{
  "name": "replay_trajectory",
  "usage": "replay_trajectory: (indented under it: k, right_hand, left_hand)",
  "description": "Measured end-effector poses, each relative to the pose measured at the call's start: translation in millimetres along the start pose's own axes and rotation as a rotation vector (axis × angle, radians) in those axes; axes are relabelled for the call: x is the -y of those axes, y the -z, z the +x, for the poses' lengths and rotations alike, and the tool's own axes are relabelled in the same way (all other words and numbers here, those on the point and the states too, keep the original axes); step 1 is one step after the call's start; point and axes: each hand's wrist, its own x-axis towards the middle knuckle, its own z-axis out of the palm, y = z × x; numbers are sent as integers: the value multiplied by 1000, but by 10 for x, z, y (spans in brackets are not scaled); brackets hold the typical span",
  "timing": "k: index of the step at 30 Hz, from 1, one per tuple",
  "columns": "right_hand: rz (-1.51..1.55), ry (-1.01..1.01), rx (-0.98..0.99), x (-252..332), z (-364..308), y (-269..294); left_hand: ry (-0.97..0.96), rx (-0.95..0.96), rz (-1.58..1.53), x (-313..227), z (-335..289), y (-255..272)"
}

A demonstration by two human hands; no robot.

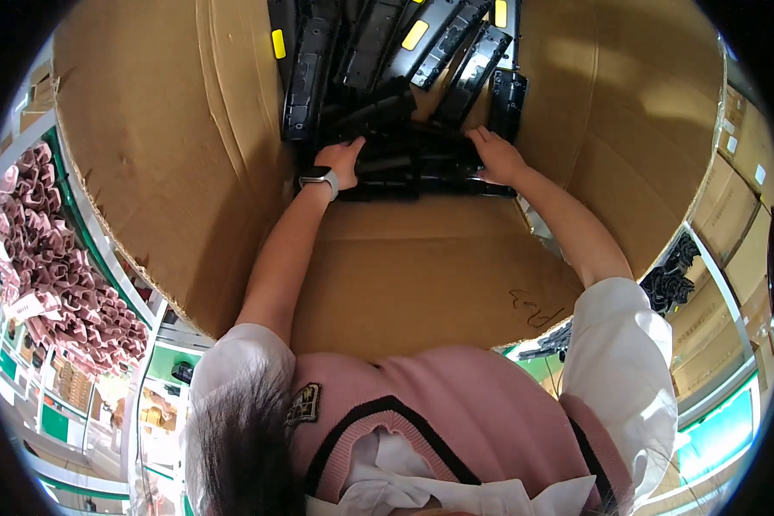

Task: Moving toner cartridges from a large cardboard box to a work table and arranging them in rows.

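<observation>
Inside a tall cardboard box lie several long black plastic casings, some with yellow labels. Both my arms reach down into it. My left hand, with a watch on its wrist, grips the left end of a stack of black casings lying crosswise. The thumb shows on top; most of its fingers are hidden in the dark. At the stack's right end my right hand is closed, with its fingers bent over the edge. How many casings lie between the hands is too dark to tell.
High cardboard walls enclose my arms on the left, right and near side. Beyond the box at left are many pink parts on a rack. Stacked cartons and some black parts stand at right.
</observation>
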Motion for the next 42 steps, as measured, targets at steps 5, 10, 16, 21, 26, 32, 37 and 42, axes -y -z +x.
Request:
replay_trajectory:
  k: [5,10,16,21,26,32,37,42]
  right_hand:
    - [171,-82,-111,-172,20,-276]
    - [210,-25,171,-290,154,-170]
    - [298,26,193,-419,379,-379]
    - [486,-54,361,-331,394,-154]
    - [736,-66,628,-133,283,125]
    - [906,-50,745,-124,37,294]
    - [597,-323,712,-319,-177,741]
    - [651,-316,598,-503,-263,1045]
  left_hand:
    - [-50,-84,13,79,11,-51]
    - [-166,-24,-107,139,-102,57]
    - [-126,94,-220,279,-124,82]
    - [-26,351,-271,214,-91,401]
    - [3,502,-315,339,-113,413]
    - [27,534,-403,263,-174,508]
    - [-137,448,-329,193,-293,408]
    - [-138,458,22,-124,-327,223]
